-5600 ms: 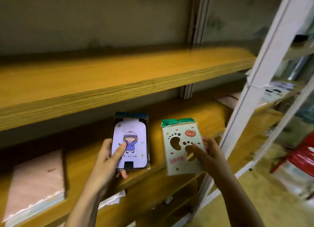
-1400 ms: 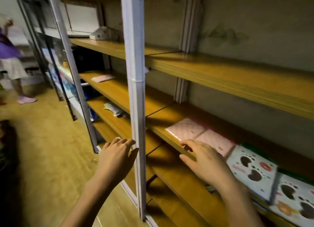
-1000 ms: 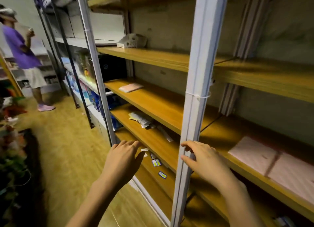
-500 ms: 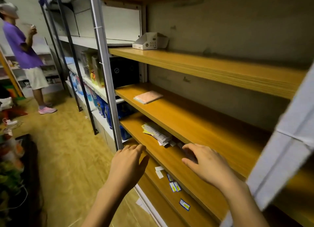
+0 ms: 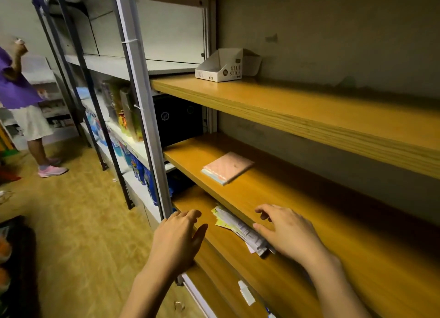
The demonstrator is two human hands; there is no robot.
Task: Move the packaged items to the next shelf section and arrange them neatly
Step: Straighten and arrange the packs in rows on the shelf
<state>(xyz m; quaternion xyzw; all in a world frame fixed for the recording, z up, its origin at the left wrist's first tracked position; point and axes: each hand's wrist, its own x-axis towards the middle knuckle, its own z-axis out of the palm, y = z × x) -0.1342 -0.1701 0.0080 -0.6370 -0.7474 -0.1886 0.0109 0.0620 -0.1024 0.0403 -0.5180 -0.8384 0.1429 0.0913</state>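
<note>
Packaged items (image 5: 239,229) on the lower shelf (image 5: 222,245) now lie between the empty, loose-fingered left hand (image 5: 178,236) and right hand (image 5: 289,233), which have shifted left, likely for another pickup.

A stack of flat packets (image 5: 238,227) is lying on the lower shelf (image 5: 226,252). The left hand (image 5: 177,239) is hovering just left of the stack, fingers relaxed. The right hand (image 5: 289,232) is spreading just right of it. A pink packet (image 5: 227,166) is lying one shelf above the stack.
</note>
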